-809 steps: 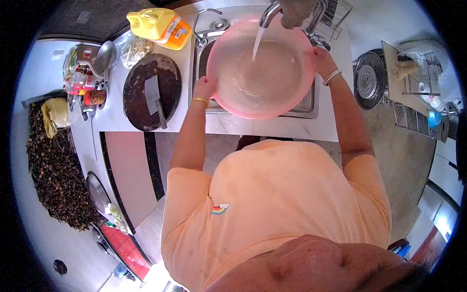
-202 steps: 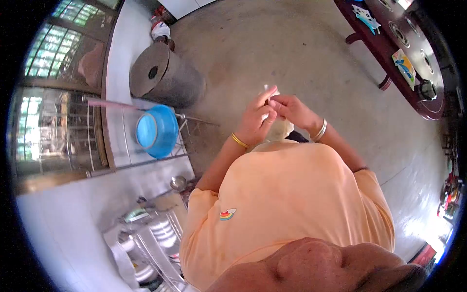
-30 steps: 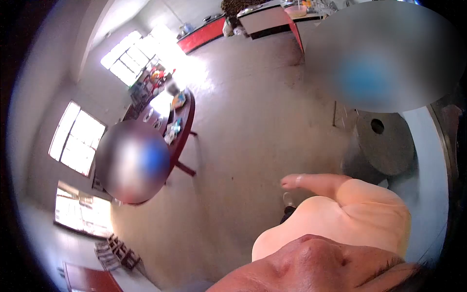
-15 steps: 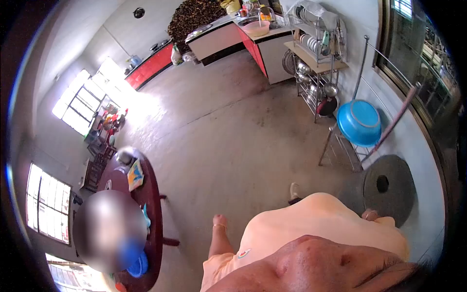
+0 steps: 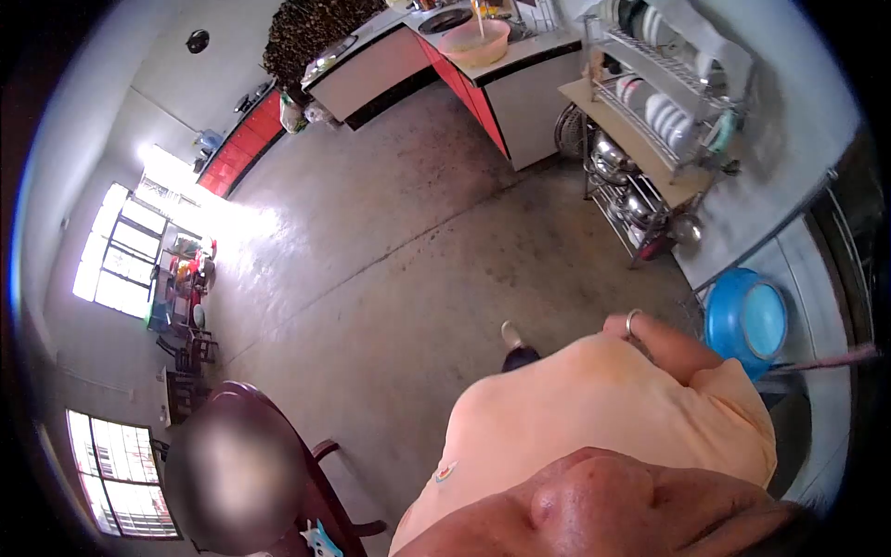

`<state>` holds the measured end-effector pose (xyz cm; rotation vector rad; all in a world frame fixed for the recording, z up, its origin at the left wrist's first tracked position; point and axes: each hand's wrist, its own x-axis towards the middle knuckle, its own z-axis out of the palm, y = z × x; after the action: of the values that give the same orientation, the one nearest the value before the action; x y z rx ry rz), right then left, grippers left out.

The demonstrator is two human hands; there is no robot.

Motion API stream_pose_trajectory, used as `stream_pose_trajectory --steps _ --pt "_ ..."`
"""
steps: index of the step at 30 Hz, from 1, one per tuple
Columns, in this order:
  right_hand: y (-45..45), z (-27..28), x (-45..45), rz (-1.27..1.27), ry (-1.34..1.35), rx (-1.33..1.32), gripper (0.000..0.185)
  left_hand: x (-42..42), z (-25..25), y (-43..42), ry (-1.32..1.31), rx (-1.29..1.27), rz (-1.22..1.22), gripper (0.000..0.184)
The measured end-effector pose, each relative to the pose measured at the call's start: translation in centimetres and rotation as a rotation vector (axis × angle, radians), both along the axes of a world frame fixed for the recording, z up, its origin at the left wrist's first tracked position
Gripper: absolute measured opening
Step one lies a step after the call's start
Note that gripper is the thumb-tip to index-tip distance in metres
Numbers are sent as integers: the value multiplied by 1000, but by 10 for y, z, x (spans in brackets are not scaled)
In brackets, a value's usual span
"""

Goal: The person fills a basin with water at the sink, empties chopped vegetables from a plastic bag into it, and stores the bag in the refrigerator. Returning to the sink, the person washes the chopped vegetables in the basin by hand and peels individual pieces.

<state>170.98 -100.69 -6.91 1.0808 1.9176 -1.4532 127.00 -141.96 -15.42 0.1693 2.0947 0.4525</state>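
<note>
Fingers of the right hand [image 5: 616,326] are small and mostly hidden past the edge of the peach short-sleeved shirt [image 5: 557,399], so I cannot tell whether they are spread, pressed together or pinching anything. A shiny silver-coloured bangle [image 5: 633,324] circles that wrist (the clearest detail on the arm). The left hand is out of view.

Nearest to the right hand, at three o'clock from it and apart from it, is a round bright-blue plastic basin [image 5: 722,316], tilted well over on its side, with a paler blue round base toward the camera. Just left of the right hand, at nine o'clock from it, a pale shoe [image 5: 510,334] shows on the grey concrete floor [image 5: 399,306].

From the middle of the view, a round translucent pink plastic basin [image 5: 473,56] sits at twelve o'clock on the white-topped kitchen counter [image 5: 546,48], with a thin stream of water falling into it. At two o'clock stands a metal wire rack with a tan board [image 5: 619,135], white dishes [image 5: 666,119] above the board and shiny steel pots [image 5: 614,160] below. A dark-red polished table [image 5: 320,487] lies between seven and eight o'clock, partly covered by a blurred patch. At ten o'clock is a low cabinet with glossy red panels [image 5: 243,148].
</note>
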Motion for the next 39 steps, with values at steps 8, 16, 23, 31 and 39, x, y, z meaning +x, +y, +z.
stream_pose_trajectory --steps 8,16,23,31,39 --pt "208 -95 -118 -263 147 507 27 -207 -2 298 59 -27 -253 13" --pt "506 -12 -231 -1118 440 99 23 -366 25 731 -97 642 87 12" --pt "934 96 -321 -1375 1062 214 24 -440 40 909 26 344 -4 12" --pt "1285 97 -361 -1672 447 581 38 -565 48 1057 61 137 -79 15" --pt "1251 109 -416 -1858 653 495 37 -792 37 1283 179 -22 -451 21"
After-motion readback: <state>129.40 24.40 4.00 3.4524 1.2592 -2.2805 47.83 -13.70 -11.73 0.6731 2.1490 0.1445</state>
